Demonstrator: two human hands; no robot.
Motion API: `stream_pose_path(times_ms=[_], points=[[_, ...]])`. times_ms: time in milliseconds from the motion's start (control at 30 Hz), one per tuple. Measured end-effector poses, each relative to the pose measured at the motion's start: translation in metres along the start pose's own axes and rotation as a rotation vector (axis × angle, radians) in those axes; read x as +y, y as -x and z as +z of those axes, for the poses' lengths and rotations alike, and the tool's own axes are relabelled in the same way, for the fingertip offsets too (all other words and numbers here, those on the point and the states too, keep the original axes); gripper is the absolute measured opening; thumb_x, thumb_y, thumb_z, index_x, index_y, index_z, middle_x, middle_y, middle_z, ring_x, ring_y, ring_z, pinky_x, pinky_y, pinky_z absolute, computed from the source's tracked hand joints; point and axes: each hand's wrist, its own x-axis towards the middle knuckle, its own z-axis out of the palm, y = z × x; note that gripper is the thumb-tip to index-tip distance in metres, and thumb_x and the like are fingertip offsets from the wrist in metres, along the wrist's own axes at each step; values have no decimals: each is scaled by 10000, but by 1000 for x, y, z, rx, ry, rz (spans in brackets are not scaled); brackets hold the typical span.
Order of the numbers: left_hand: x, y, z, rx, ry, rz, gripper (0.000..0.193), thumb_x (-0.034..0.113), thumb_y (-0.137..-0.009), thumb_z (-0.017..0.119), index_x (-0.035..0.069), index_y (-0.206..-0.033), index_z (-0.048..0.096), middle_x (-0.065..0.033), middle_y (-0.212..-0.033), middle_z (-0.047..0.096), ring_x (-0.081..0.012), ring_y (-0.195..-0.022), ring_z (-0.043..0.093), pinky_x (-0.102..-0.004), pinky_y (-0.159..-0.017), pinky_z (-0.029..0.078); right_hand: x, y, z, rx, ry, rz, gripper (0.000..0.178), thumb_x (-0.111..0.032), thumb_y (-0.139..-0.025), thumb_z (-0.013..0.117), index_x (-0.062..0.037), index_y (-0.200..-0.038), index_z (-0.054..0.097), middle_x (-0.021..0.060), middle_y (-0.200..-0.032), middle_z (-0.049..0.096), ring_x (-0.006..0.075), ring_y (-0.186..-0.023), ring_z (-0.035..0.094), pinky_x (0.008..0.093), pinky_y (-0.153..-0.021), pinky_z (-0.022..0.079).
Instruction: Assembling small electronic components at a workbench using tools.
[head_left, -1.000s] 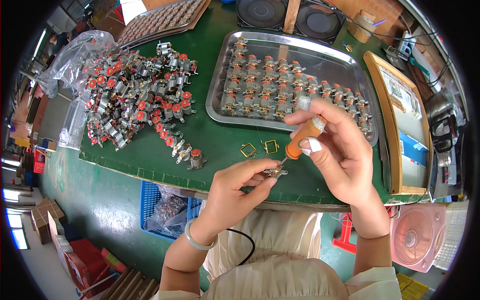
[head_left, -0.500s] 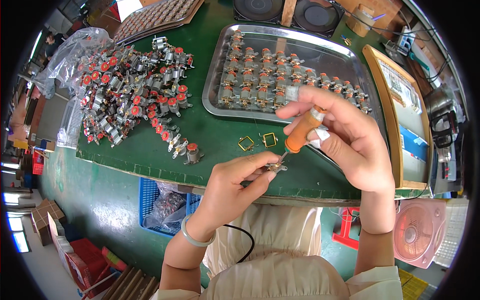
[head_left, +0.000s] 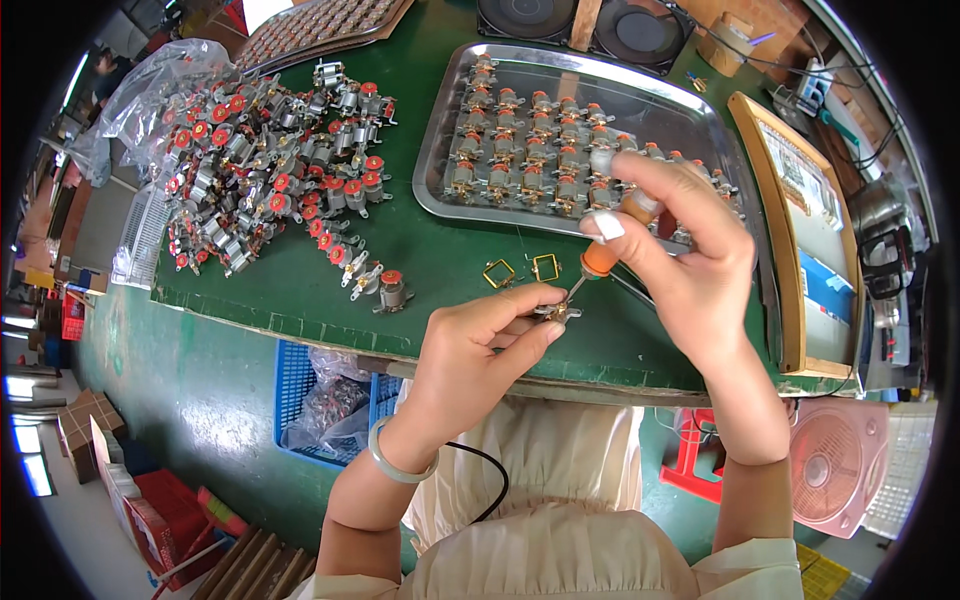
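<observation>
My left hand [head_left: 470, 350] pinches a small metal motor part [head_left: 556, 311] between thumb and fingertips, just over the front edge of the table. Above it, my right hand [head_left: 690, 240] grips a screwdriver [head_left: 598, 260] with an orange handle, its fingertips wrapped in white tape. The shaft slants down to the left, and its tip meets the part; the exact contact point is too small to make out. Two little yellow square frames [head_left: 545, 267] lie just beyond my left hand. A single small motor [head_left: 392, 290] with a red top stands to its left.
A heap of small motors [head_left: 290, 180] covers the table's left side, beside a clear plastic bag [head_left: 175, 80]. Behind my right hand, a metal tray [head_left: 432, 180] holds rows of motors. A wood-framed panel [head_left: 790, 240] stands at the right. Below are a blue basket [head_left: 290, 395] and a pink fan [head_left: 835, 465].
My right hand has shifted its grip on the screwdriver, with index finger and thumb now higher on the handle. The left hand holds the part almost in place. The whole view has shifted slightly.
</observation>
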Motion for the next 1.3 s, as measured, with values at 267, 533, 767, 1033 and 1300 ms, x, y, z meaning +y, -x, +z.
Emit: stream_pose_path(times_ms=[267,533,767,1033,1300], points=[[-2,1,0,11,-6,19,253,-16,-775,622,-24,-1026,591,-88,-840,646,-95,-761,622,-241,-680,526,0,-3,5,106,-253,48,312,-74,-772,654,-26,-1074,593,32,-911,622,66,-791,561,221,-705,440],[1,3,-1,19,-20,-1,246,-41,-786,610,-35,-1032,592,-57,-873,636,-69,-762,589,-192,-696,485,-3,-7,-5,-142,-555,112,360,-32,-822,585,-6,-1166,482,74,-920,589,111,-816,585,255,-751,475],[0,1,2,17,11,-7,251,-35,-791,606,-33,-1041,587,-63,-885,634,-85,-806,600,-208,-729,489,-7,-10,15,58,-315,205,364,-199,-770,701,-54,-611,407,20,-537,562,46,-545,559,194,-485,419],[8,9,-1,74,413,90,258,-9,-847,536,-19,-1104,547,-72,-927,569,-183,-840,624,-265,-745,520,-22,44,24,263,-1003,253,217,-62,-812,593,-53,-942,419,38,-771,514,113,-614,520,246,-555,451],[11,15,-8,-37,731,-167,314,158,-916,471,-34,-1163,494,-126,-953,595,-242,-821,640,-297,-715,546,-15,61,50,35,-1072,565,246,-48,-832,579,31,-1052,501,-28,-644,444,21,-488,379,180,-399,320]])
